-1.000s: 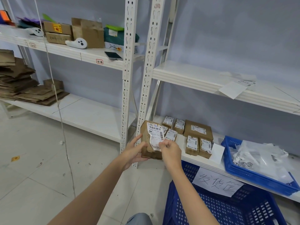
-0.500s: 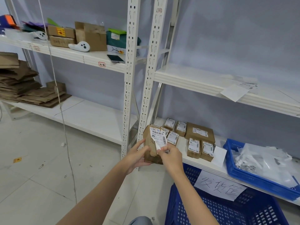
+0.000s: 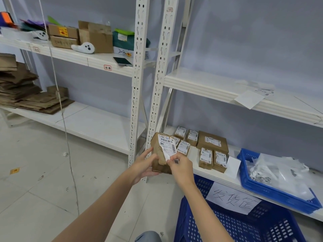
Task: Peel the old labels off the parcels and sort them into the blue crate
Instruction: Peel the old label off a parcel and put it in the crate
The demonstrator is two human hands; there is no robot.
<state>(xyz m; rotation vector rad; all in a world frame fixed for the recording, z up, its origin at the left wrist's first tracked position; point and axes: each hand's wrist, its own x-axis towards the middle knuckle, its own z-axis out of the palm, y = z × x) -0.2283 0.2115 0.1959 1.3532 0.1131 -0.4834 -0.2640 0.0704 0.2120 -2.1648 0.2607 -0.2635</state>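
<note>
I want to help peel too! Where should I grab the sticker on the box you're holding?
Pinch the label at its loose bottom corner, coming from the right, as the right hand does. That corner already curls off the parcel, while the top looks flat and stuck. The left hand steadies the parcel's other side.

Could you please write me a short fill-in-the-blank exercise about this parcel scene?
1. The left hand holds a brown ____.
2. The right hand pinches the white ____ at its lower corner.
3. The crate on the floor is ____ in colour.

Missing words: parcel; label; blue
</note>
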